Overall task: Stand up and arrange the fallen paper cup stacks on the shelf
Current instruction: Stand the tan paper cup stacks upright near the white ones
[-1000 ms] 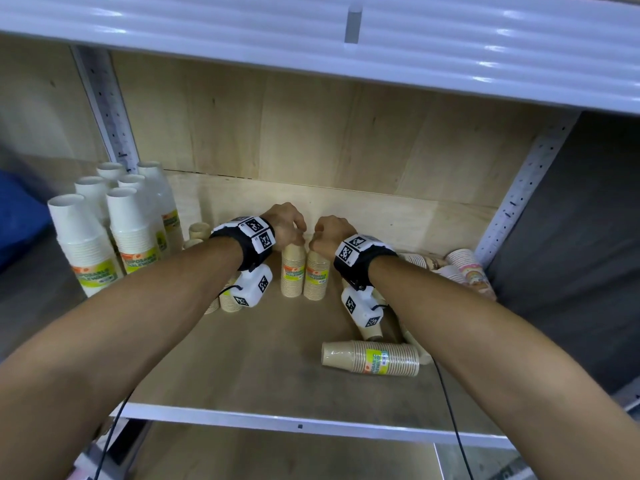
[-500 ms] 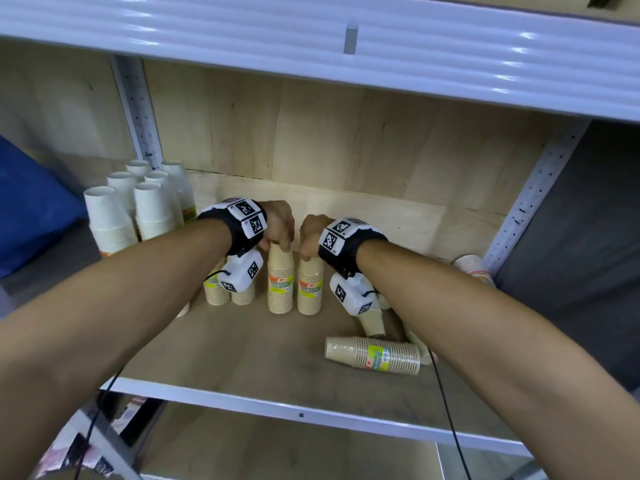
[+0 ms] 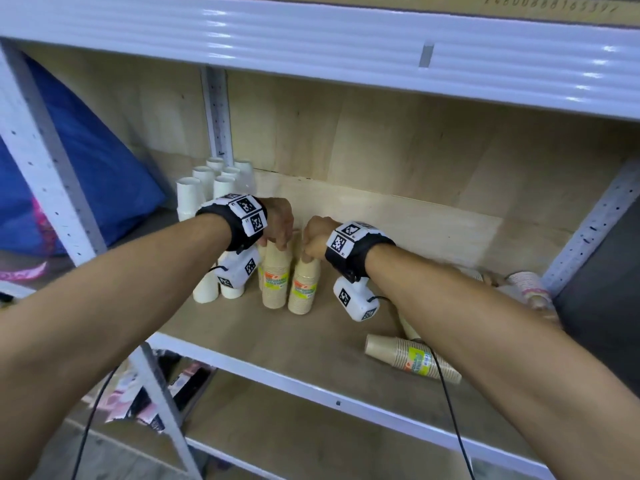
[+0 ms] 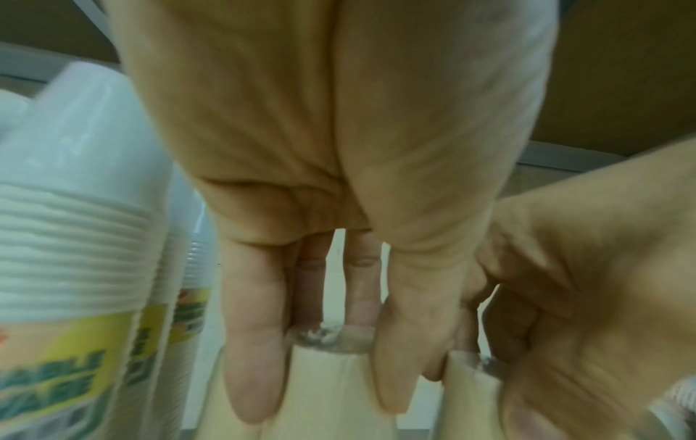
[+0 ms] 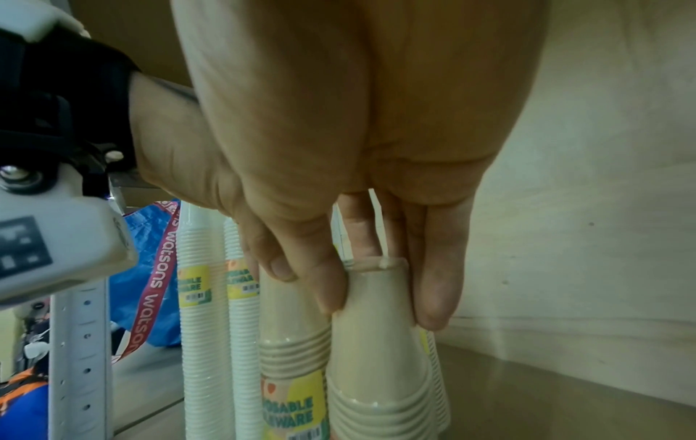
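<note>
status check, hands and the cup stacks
Left hand grips one upright brown cup stack, right hand grips its neighbour. Fallen brown stack lies front right. Nothing blocking.

- Shelf board (image 3: 242, 334): the pale wood you reach across, matt, with faint grain.
- Back panel (image 3: 398, 161): light plywood, matt.
- Upper shelf edge (image 3: 311, 39): white painted metal, ribbed and glossy.
- Upright (image 3: 216, 109): perforated metal, dull white.
- Brown cup stacks (image 3: 275, 278): unbleached paper, matt, under a clear glossy wrap with a printed label.
- White cup stacks (image 3: 188, 199): smooth white paper, ridged at the rims.
- Blue bag (image 3: 86, 161): woven plastic, slightly shiny.
</note>
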`<state>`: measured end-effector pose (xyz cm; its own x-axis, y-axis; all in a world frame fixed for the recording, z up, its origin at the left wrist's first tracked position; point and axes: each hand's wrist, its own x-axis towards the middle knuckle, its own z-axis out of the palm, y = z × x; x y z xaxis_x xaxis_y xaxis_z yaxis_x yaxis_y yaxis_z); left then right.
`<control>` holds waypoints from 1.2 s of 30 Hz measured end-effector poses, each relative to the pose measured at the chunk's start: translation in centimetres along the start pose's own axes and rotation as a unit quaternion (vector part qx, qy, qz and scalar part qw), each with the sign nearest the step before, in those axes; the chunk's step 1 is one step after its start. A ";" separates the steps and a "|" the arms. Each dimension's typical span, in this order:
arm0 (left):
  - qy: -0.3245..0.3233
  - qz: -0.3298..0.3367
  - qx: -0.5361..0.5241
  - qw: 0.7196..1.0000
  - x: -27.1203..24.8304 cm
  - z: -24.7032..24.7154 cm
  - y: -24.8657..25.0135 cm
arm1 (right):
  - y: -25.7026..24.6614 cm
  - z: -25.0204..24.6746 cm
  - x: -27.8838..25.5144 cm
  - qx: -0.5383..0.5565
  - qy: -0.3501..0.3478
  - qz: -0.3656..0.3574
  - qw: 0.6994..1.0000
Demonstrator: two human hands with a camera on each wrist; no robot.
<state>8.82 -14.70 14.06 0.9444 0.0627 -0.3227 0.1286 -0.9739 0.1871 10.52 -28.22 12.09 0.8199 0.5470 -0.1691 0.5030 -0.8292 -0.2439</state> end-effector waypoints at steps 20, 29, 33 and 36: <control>0.134 0.026 -0.009 0.991 -1.2 2.5 -4.0 | -2.5 2.3 0.0 0.069 0.078 -0.003 0.995; 0.194 0.054 -0.057 0.978 -1.1 -0.2 -2.3 | -0.5 -0.4 -1.6 0.053 0.103 0.008 0.993; 0.196 0.100 -0.076 0.973 -0.4 -0.9 0.1 | 2.4 -1.8 -2.6 0.044 0.113 0.049 0.991; 0.181 0.136 -0.080 0.971 0.5 -0.7 2.5 | 4.9 -2.5 -3.7 0.050 0.119 0.088 0.988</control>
<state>9.84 -16.97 15.03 0.9907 -0.0915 0.1004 -0.1226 -0.9204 0.3711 10.62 -34.63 13.94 0.9391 0.3435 0.0089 0.3276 -0.8871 -0.3252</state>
